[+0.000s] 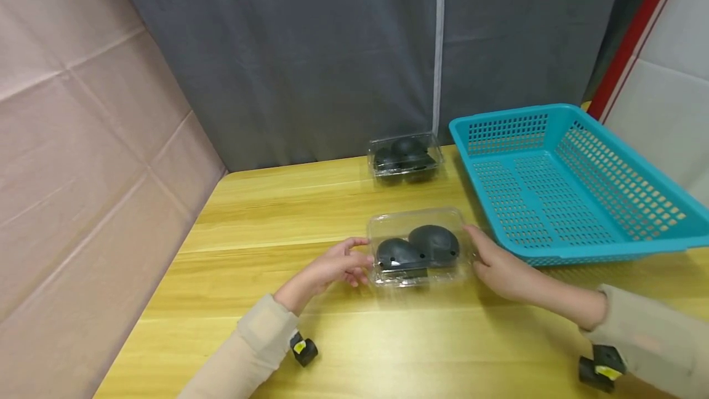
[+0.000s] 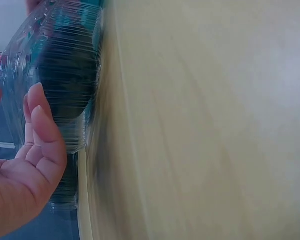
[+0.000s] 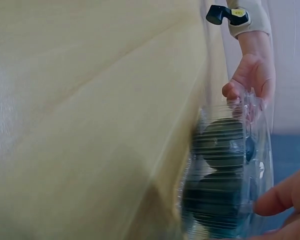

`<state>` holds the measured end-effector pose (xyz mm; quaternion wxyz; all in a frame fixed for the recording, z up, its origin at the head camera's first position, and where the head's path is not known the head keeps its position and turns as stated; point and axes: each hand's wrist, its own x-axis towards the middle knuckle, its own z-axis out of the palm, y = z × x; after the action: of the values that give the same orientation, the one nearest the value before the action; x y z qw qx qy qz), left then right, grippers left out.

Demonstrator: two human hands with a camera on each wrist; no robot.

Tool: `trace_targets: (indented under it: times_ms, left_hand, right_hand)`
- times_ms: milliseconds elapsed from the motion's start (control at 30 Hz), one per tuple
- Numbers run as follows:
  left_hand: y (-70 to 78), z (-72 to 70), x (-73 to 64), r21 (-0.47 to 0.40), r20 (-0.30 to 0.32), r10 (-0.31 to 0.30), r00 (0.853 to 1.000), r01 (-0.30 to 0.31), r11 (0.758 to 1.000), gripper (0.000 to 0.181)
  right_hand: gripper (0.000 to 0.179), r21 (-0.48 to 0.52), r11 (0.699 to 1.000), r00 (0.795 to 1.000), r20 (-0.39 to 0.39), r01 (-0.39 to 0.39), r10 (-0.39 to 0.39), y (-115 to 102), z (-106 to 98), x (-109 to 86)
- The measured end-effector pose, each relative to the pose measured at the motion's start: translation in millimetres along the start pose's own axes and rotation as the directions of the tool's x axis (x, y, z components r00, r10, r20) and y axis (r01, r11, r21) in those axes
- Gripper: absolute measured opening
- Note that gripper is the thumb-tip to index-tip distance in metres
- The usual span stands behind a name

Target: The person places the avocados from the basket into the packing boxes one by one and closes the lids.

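A clear plastic clamshell box (image 1: 418, 248) with dark, smooth rounded items inside lies between both hands, low over the wooden table. At its left end, my left hand (image 1: 338, 266) has loosely bent fingers, their tips right at the box wall. My right hand (image 1: 501, 270) holds the right end between thumb and fingers. In the left wrist view the box (image 2: 65, 75) stands behind the left hand's fingers (image 2: 47, 130). The right wrist view shows the box (image 3: 220, 145) end-on, with a right-hand finger (image 3: 282, 197) on its lid edge and the left hand (image 3: 252, 75) beyond.
A second clamshell box (image 1: 405, 156) with similar dark items stands at the back, near the grey curtain (image 1: 304, 66). To the right is a turquoise perforated basket (image 1: 532, 202). The yellow wooden table (image 1: 266, 214) meets a pinkish cloth wall (image 1: 83, 171) on the left.
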<state>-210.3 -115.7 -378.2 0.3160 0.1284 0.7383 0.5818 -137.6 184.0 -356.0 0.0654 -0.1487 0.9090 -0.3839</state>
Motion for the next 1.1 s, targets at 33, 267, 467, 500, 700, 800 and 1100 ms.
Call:
trace_targets:
  times_ms: [33, 267, 467, 500, 700, 800, 1100]
  left_hand:
    - [0.2, -0.1, 0.2, -0.006, -0.003, 0.000, 1.000, 0.000, 1.000, 0.069]
    - [-0.8, -3.2, 4.6, -0.054, -0.036, 0.010, 0.999, -0.012, 0.998, 0.081]
    - [-0.1, -5.4, 10.0, -0.128, -0.016, 0.028, 0.999, -0.030, 0.991, 0.084]
    - [0.3, -5.4, 10.6, -0.137, -0.018, 0.033, 0.999, -0.035, 0.990, 0.085]
    - [-0.9, -6.3, 14.7, -0.174, -0.070, 0.057, 0.996, -0.068, 0.982, 0.084]
    - [-1.6, -5.7, 14.8, -0.176, -0.089, 0.055, 0.995, -0.070, 0.982, 0.081]
    - [-0.8, 1.0, 13.3, -0.081, -0.131, 0.006, 0.991, -0.017, 0.997, 0.068]
  right_hand:
    - [0.063, 0.029, 0.999, 1.000, 0.004, -0.013, 0.013, 0.7, 0.0, 1.1]
    - [0.066, 0.266, 0.953, 0.989, 0.009, -0.142, 0.145, 3.6, 4.5, 10.4]
    - [0.066, 0.419, 0.891, 0.979, -0.027, -0.174, 0.204, 3.4, 13.3, 15.5]
    - [0.066, 0.442, 0.877, 0.975, -0.025, -0.186, 0.220, 3.4, 14.4, 15.9]
    - [0.069, 0.518, 0.817, 0.954, -0.003, -0.254, 0.298, 9.4, 16.8, 18.4]
    - [0.063, 0.497, 0.824, 0.952, 0.011, -0.270, 0.305, 14.3, 15.9, 17.7]
    - [0.059, 0.585, 0.761, 0.954, 0.087, -0.281, 0.286, 15.9, 16.0, 21.0]
